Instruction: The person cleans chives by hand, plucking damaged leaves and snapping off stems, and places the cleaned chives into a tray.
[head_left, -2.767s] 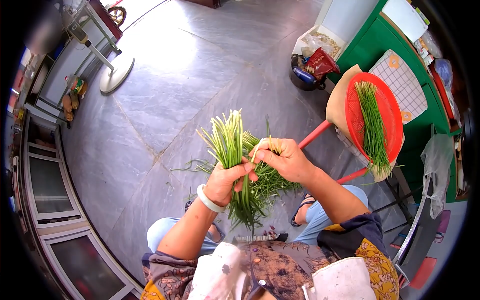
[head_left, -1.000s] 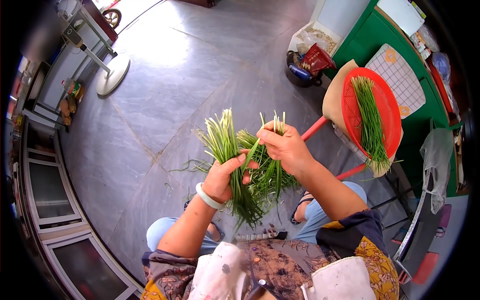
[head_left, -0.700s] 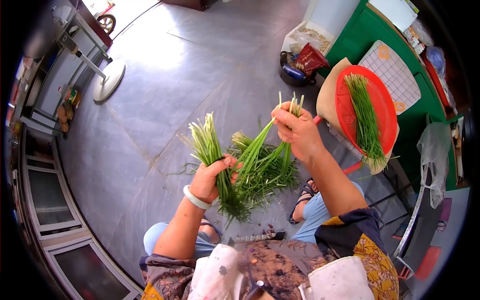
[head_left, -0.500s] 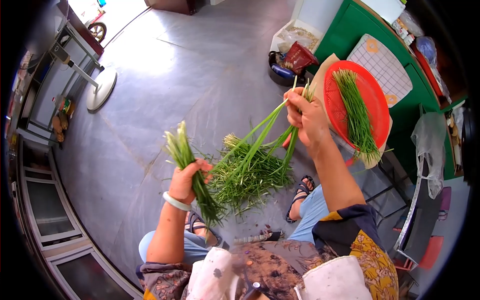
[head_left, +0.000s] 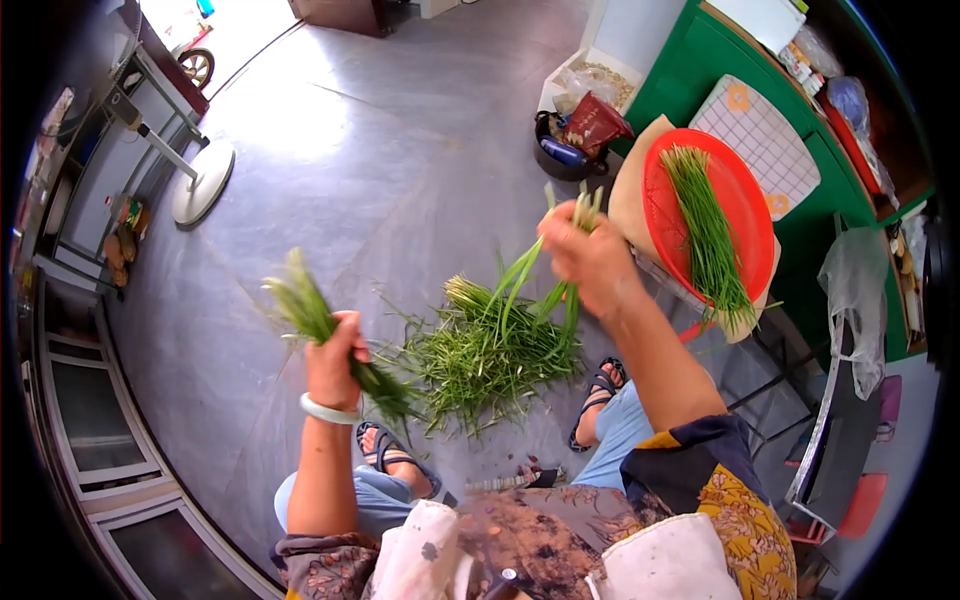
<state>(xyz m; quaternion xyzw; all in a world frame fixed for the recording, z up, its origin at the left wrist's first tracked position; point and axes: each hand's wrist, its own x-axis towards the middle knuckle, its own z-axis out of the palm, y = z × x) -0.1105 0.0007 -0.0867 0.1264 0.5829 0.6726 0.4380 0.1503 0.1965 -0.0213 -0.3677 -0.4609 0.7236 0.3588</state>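
My left hand [head_left: 337, 362], with a pale bangle at the wrist, is wrapped round a thick bundle of green stalks [head_left: 309, 312], pale ends up and slightly blurred. My right hand [head_left: 590, 255] pinches a smaller bunch of stalks [head_left: 568, 298], whose leaves hang down toward the floor. Between and below both hands lies a loose pile of green stalks [head_left: 490, 355] on the grey floor. To the right, a red basket [head_left: 752, 215] holds a neat bunch of stalks [head_left: 707, 230].
The basket rests on a stool with red legs. Behind it are a green cabinet [head_left: 670, 62] and a black pot [head_left: 572, 165] with packets. A fan base [head_left: 204, 183] stands at the left. My sandalled feet are beside the pile.
My hands have moved apart, the left one going left with its bundle. My right hand has drawn its smaller bunch away from that bundle, rising and then dropping a little. The view has shifted.
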